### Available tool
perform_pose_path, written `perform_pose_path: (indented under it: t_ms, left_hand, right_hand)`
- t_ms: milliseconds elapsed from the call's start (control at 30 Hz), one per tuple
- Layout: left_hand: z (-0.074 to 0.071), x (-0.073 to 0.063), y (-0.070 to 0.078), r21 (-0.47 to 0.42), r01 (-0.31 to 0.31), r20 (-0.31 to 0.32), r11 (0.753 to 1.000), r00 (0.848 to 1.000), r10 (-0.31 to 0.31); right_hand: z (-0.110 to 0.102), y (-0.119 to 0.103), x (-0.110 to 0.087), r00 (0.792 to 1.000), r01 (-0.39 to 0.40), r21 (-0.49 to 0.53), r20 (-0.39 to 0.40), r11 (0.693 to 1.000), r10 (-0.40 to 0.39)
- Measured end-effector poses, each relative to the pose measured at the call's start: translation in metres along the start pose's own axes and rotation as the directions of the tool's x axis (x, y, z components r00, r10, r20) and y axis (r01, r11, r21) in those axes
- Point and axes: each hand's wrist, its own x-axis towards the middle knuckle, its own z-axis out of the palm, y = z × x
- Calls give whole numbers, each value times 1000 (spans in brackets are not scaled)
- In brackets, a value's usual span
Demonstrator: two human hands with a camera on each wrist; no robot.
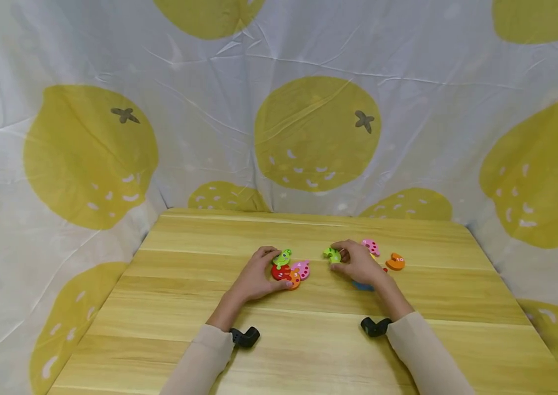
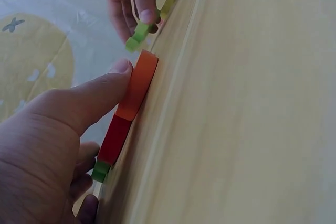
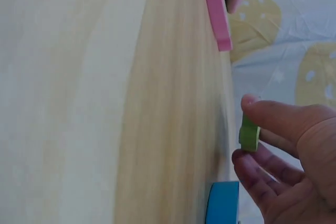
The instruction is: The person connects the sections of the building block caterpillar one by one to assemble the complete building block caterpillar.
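A green piece (image 1: pixel 335 255) sits pinched between the thumb and fingers of the right hand (image 1: pixel 362 265), over the bench (image 1: pixel 308 334). To its left, the left hand (image 1: pixel 254 277) holds a cluster of touching pieces (image 1: pixel 280 273), thumb at the near orange one. Right, a pink piece (image 1: pixel 371 247) lies far, a partly hidden blue piece (image 1: pixel 362 286) near, an orange piece (image 1: pixel 396 261) farther right.
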Motion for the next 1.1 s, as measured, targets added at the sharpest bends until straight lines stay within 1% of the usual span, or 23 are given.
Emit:
perform_pose_path:
  t_ms: [133,333,467,567,700,1100]
  left_hand:
    - [0,0,-3,8,-20,21,1000,1000,20]
    - [-3,0,-6,6,-32,50,999,998,32]
    - [-4,1,-7,10,-40,57,999,998,40]
    - [-6,0,-6,-7,-42,59,999,997,43]
    - [-7,0,-4,-13,-30,66,999,997,31]
    - [-7,-1,-3,-23,-17,64,1000,998,19]
  right_hand:
    - [2,-8,-1,999,37,24,3,999,-37]
    - [11,-25,7,996,84,10,28,996,-85]
    - [21,-31,14,995,79,6,64,997,-79]
    - [26,-32,17,993,89,-18,84,996,-87]
    - [30,-32,18,988,118,-48,102,992,-113]
    - [31,-29,15,984,132,-13,122,991,-129]
